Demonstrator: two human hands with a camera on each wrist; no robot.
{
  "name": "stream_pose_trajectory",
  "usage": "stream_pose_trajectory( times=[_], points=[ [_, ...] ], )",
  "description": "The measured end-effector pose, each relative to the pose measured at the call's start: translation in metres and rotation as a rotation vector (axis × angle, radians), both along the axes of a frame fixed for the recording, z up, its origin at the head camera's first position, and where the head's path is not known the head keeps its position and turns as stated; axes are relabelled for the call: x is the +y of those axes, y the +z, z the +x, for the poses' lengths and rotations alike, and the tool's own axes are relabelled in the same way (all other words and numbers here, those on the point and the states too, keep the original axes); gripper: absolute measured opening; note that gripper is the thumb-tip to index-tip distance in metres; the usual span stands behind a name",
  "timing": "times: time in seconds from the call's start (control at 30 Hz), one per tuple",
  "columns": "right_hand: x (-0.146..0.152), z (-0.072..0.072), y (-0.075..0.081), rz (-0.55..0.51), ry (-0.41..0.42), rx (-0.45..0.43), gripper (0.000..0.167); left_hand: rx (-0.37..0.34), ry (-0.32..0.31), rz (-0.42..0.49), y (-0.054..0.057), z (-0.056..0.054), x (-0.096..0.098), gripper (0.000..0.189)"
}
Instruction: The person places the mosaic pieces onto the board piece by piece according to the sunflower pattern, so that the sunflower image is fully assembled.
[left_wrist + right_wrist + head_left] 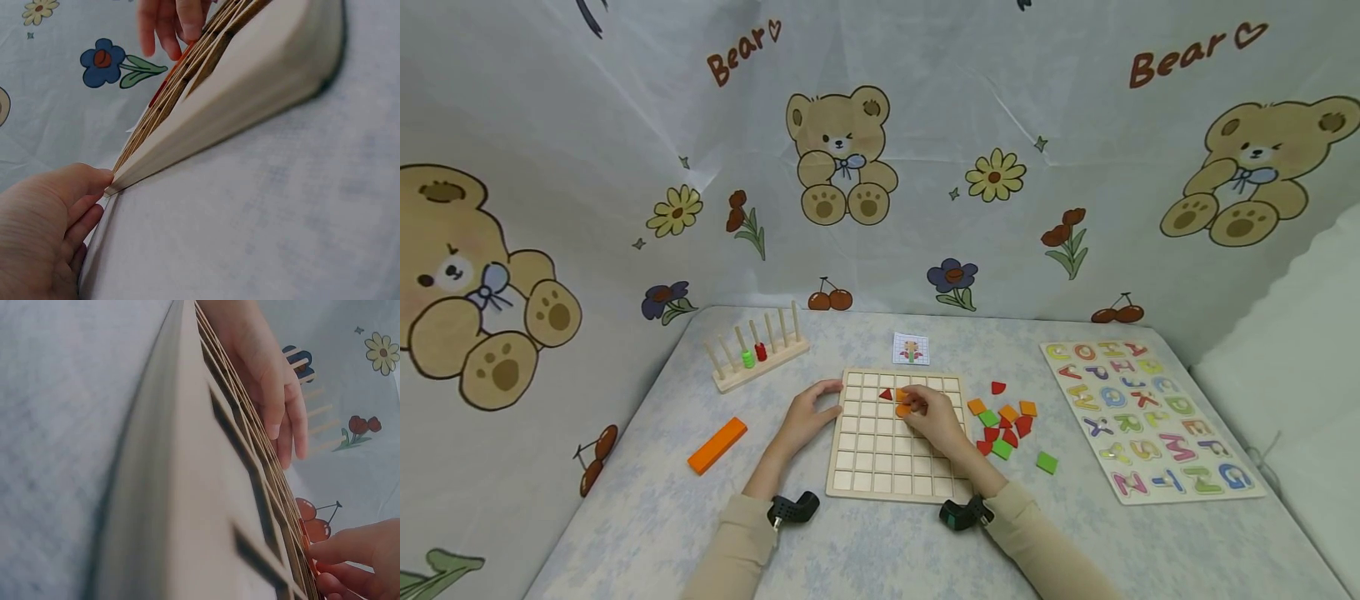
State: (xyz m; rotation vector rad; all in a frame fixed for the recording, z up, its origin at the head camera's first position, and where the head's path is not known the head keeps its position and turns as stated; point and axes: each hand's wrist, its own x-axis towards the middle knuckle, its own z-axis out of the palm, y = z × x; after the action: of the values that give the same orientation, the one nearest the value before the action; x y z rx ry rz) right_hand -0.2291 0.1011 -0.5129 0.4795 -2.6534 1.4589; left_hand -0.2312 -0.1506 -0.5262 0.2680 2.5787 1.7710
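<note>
A square wooden grid board point(872, 482) lies on the table with a red triangular piece point(886, 394) in an upper cell. Two orange pieces sit beside it: an upper orange piece point(900, 395) and a lower orange piece point(902, 411). My right hand point(936, 421) is over the board's upper right, its curled fingers and thumb pinching at the lower orange piece; the fingertips partly cover both. My left hand point(805, 421) rests at the board's left edge, thumb and fingers loosely extended. In the left wrist view, its thumb point(94, 178) touches the board's corner.
Loose red, orange and green pieces point(1002, 448) lie right of the board. Behind it is a pattern card point(911, 349). A peg rack point(763, 364) with beads and an orange block point(717, 446) are at left, an alphabet board point(1150, 421) at right.
</note>
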Motion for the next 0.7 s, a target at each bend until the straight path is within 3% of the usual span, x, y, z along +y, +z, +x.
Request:
stream_pose_trajectory(
  times=[0.1,0.17,0.33,0.53,0.7],
  points=[
    [0.003,0.000,0.002,-0.016,-0.007,0.006,0.039,-0.001,-0.010,-0.012,0.011,0.005,0.002,0.044],
    [0.006,-0.001,0.002,-0.024,-0.014,0.005,0.038,0.018,-0.007,-0.032,0.007,0.004,0.001,0.043],
    [0.021,-0.004,0.007,-0.012,-0.045,0.013,0.038,0.025,0.006,-0.033,-0.013,-0.007,-0.003,0.043],
    [0.045,-0.004,0.011,0.023,-0.082,0.117,0.035,0.009,0.015,-0.039,-0.015,-0.005,-0.004,0.044],
    [0.067,-0.002,0.010,0.038,-0.147,0.100,0.037,0.010,0.026,-0.048,-0.013,-0.006,-0.003,0.043]
  ],
)
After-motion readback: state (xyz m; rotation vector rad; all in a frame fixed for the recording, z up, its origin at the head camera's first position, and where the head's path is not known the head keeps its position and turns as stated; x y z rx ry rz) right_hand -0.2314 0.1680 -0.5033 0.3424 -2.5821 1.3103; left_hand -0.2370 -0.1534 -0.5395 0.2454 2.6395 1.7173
